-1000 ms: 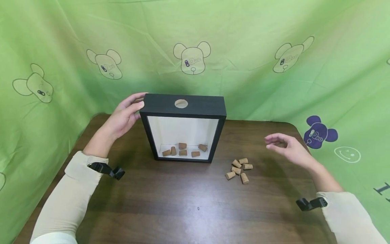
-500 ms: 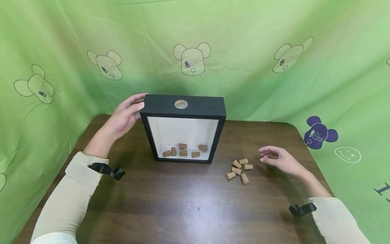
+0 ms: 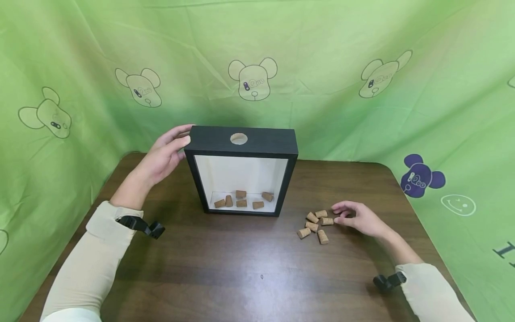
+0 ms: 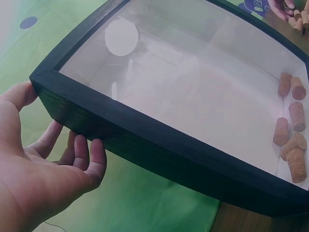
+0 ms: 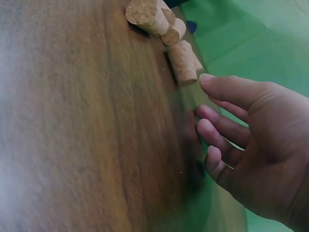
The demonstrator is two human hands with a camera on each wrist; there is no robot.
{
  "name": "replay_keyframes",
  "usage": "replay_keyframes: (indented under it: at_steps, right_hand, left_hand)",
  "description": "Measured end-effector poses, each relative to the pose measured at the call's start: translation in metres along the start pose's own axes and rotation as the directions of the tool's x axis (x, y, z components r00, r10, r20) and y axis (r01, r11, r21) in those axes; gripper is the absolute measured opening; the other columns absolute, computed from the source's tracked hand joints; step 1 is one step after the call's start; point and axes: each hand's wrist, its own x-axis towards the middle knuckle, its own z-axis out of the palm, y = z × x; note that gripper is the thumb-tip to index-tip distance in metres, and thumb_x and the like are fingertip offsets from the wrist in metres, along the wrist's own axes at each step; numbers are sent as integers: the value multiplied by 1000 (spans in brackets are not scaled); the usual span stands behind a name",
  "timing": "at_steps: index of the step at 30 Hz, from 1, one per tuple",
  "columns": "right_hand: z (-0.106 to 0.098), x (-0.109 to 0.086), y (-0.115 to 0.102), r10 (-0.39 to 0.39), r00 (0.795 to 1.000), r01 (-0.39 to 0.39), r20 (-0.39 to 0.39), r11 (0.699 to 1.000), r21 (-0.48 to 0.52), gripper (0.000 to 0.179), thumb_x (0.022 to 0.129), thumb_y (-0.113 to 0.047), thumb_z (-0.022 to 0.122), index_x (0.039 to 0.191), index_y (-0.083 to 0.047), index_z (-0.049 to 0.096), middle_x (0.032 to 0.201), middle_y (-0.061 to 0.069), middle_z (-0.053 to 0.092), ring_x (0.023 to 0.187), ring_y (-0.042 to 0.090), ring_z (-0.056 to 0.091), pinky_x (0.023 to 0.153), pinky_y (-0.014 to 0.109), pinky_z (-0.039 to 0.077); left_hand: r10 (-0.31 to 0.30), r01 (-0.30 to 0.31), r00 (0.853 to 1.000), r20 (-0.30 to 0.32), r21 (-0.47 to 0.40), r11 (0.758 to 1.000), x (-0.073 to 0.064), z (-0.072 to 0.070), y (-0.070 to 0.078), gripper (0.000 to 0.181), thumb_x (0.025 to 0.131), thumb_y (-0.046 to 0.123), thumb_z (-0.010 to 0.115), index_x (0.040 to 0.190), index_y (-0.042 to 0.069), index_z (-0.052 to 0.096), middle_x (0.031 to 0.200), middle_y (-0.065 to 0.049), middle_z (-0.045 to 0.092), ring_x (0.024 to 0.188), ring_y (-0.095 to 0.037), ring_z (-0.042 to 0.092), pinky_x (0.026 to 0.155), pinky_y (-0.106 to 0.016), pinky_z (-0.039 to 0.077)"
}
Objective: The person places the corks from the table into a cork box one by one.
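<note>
A black shadow box (image 3: 243, 141) with a clear front and a round hole in its top stands upright on the table. Several corks (image 3: 241, 203) lie on its white floor inside. My left hand (image 3: 161, 156) holds the box at its upper left corner, thumb at the front edge and fingers against the side, as the left wrist view shows. To the right of the box lies a loose group of corks (image 3: 311, 226). My right hand (image 3: 360, 219) hovers at the right side of that group, fingers loosely bent, thumb tip close to one cork (image 5: 183, 65), nothing held.
The brown wooden table (image 3: 225, 273) extends around the box and toward the front. Behind it hangs a green cloth (image 3: 322, 80) with printed bear heads, close to the table's back edge. Each forearm carries a black wrist mount (image 3: 141, 225).
My right hand has moved left and down, from the table's right side to the edge of the loose corks. The left hand and the box have stayed in place.
</note>
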Motion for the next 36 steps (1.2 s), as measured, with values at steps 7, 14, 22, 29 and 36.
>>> replay_keyframes:
  at_steps: [7, 14, 22, 29, 36]
  right_hand:
    - [7, 1, -1, -23, 1000, 23, -18, 1000, -16, 34, 87, -1, 79, 117, 8, 66, 106, 19, 70, 84, 9, 62, 73, 24, 52]
    - [11, -1, -2, -6, 1000, 5, -29, 999, -44, 33, 87, -4, 80, 116, 6, 67, 106, 16, 69, 87, 12, 62, 77, 25, 52]
    - [17, 1, -6, -7, 1000, 7, -3, 999, -53, 33, 86, -8, 81, 115, 2, 69, 107, 11, 70, 89, 11, 62, 80, 29, 53]
    - [20, 4, -6, -31, 1000, 31, 1, 998, -53, 32, 86, -6, 81, 115, 2, 68, 104, 10, 70, 88, 11, 62, 80, 29, 53]
    - [20, 4, -4, -7, 1000, 8, 2, 999, -54, 30, 87, -4, 79, 114, 2, 67, 101, 8, 69, 87, 9, 61, 78, 25, 52]
  left_hand:
    - [-2, 2, 1000, 0, -3, 1000, 0, 0, 0, 43, 106, 6, 44, 148, -1, 40, 134, -5, 49, 109, -12, 59, 90, -24, 46]
    - [-4, 4, 1000, 3, -4, 1000, 0, -1, -1, 43, 106, 6, 44, 148, -1, 40, 133, -6, 50, 109, -12, 60, 90, -25, 47]
    - [-2, 2, 1000, 0, -10, 1000, 0, -1, -1, 42, 106, 6, 44, 148, -1, 40, 133, -6, 49, 110, -12, 59, 90, -24, 47]
    - [-3, 3, 1000, -3, -10, 1000, -1, -1, -1, 41, 106, 6, 44, 147, 0, 41, 133, -5, 49, 108, -12, 59, 89, -24, 47]
    - [-13, 13, 1000, -4, 0, 1000, 0, -1, 0, 45, 106, 7, 44, 150, -1, 37, 134, -5, 48, 109, -12, 59, 90, -25, 47]
